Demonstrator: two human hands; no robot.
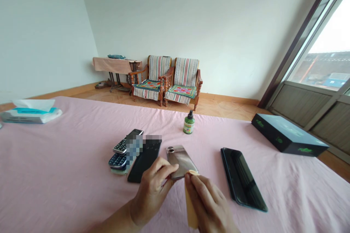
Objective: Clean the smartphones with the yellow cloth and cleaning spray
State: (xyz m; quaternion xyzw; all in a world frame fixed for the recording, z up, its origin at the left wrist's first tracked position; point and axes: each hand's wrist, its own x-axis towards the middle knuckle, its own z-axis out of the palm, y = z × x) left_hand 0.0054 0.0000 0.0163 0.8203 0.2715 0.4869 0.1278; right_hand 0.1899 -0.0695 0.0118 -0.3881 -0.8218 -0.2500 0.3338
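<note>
A shiny bronze smartphone (181,160) is tilted back-side up in front of me, its camera at the top left corner. My left hand (154,185) pinches its lower left edge between thumb and fingers. In my right hand (209,204) is a folded yellow cloth (190,207), pressed against the phone's lower right corner. To the left lie a black phone (144,162) and several keypad phones (123,146), partly blurred out. A larger black smartphone (243,178) lies screen up on the right.
A green spray bottle (189,123) stands beyond the phones on the pink cloth (82,145). A black box (290,134) sits at the right, a tissue pack (32,113) at far left. Two wooden chairs (182,80) and a cloth-covered sewing table (115,64) stand against the wall.
</note>
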